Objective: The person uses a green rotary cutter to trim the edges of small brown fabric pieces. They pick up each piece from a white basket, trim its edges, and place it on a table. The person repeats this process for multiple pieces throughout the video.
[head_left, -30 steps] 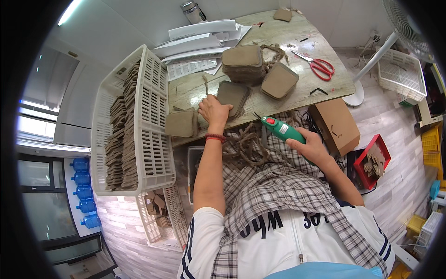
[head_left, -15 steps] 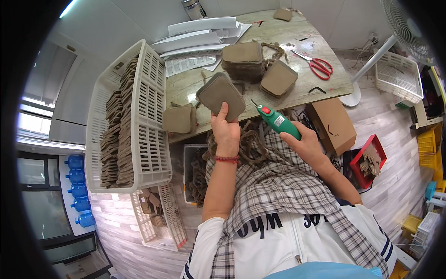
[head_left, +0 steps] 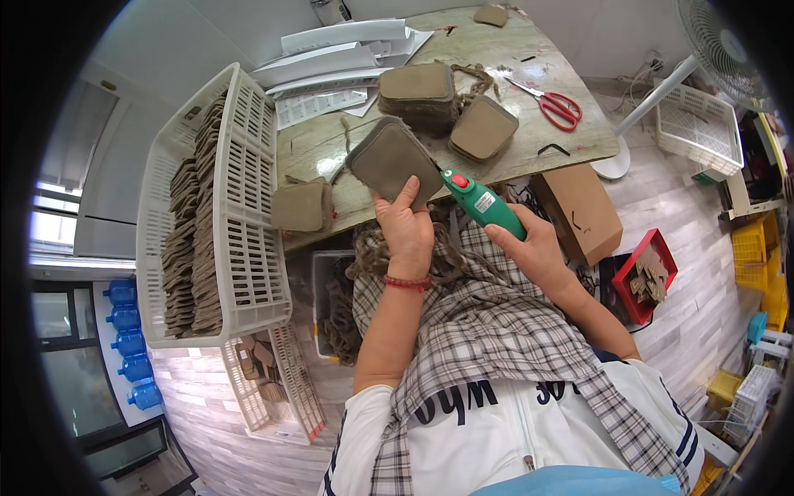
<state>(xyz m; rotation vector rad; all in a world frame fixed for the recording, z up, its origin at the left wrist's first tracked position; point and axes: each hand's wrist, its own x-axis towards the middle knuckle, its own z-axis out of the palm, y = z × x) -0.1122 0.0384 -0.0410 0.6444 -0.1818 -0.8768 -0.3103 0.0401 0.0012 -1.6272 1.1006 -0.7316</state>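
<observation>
My left hand (head_left: pixel 405 227) grips a brown rounded-square fabric pad (head_left: pixel 390 157) by its lower edge, thumb on top. In my right hand (head_left: pixel 529 248) is a green handheld electric cutter (head_left: pixel 482 203) with a red switch. Its narrow tip meets the pad's right edge; whether it is touching cannot be made out exactly. Just beyond, a stack of similar pads (head_left: pixel 418 85) stands on the table (head_left: pixel 529 83), and a smaller pile of pads (head_left: pixel 484 128) lies to its right. More pads (head_left: pixel 299 207) rest at the table's left front corner.
Red-handled scissors (head_left: pixel 558 110) and a black hex key (head_left: pixel 554 150) lie on the table's right. Papers (head_left: pixel 331 62) cover its back left. Left stands a tall white crate (head_left: pixel 252 182) packed with pads. Right are a cardboard box (head_left: pixel 579 215), red bin (head_left: pixel 649 310) and fan (head_left: pixel 719 45).
The cutter's tip has come up against the right edge of the pad, where before there was a gap. The pad is tilted a little differently, and the whole view has shifted slightly.
</observation>
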